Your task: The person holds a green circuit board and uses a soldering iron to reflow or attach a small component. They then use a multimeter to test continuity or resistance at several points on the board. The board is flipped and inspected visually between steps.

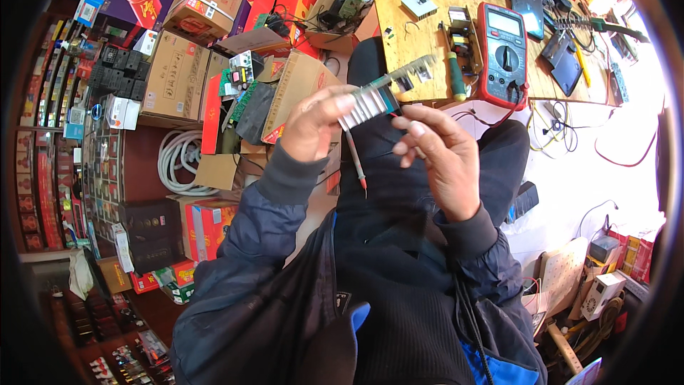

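My left hand (315, 118) is closed around a finned metal heat sink (368, 105) with a dark green circuit board on it, held above my lap. A blurred strip of metal and board parts (413, 71) sticks out toward the workbench. Below the heat sink a slim pale test probe (354, 155) slants down from the left fingers, its red end and thin tip lowest. My right hand (445, 153) is at the board's right edge, thumb and fingertips curled close together. Whatever lies between those fingertips is too small to make out.
On the wooden bench (399, 39) lie a red multimeter (503, 57), a green-handled screwdriver (456, 77), a white module (419, 6) and a tablet-like black panel (526, 1). Cardboard boxes (174, 78) and a box of circuit boards (239, 96) stand left, near a coiled white hose (178, 164).
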### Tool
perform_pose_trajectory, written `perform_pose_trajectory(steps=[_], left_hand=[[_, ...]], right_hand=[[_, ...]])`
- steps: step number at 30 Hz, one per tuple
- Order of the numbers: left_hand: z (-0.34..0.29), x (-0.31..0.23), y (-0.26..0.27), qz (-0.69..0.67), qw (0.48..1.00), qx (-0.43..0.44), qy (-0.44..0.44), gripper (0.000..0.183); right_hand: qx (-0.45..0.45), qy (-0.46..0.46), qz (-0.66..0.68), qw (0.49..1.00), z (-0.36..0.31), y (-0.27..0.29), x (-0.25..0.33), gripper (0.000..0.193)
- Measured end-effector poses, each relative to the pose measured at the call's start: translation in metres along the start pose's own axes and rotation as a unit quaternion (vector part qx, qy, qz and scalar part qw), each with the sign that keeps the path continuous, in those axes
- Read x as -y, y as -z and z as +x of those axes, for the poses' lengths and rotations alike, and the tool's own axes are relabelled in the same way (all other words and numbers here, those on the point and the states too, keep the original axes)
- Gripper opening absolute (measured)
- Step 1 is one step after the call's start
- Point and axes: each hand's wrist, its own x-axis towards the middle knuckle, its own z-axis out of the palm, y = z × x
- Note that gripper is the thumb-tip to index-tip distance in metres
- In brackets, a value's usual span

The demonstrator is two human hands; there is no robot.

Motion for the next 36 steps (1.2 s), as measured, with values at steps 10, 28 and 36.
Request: perform_pose_trajectory(steps=[10,28,36], left_hand=[[0.01,0.009,-0.003,-0.436,0.874,0.121,0.176,0.088],[0.01,0.01,-0.023,-0.495,0.845,0.113,0.169,0.086],[0.016,0.032,-0.026,-0.211,0.977,0.013,-0.014,0.068]], right_hand=[[-0.07,0.102,-0.103,0.987,0.009,0.014,0.019,0.028],[-0.056,0.08,-0.201,0.975,0.022,-0.003,0.031,0.035],[-0.07,0.111,-0.226,0.965,0.022,-0.007,0.041,0.035]])
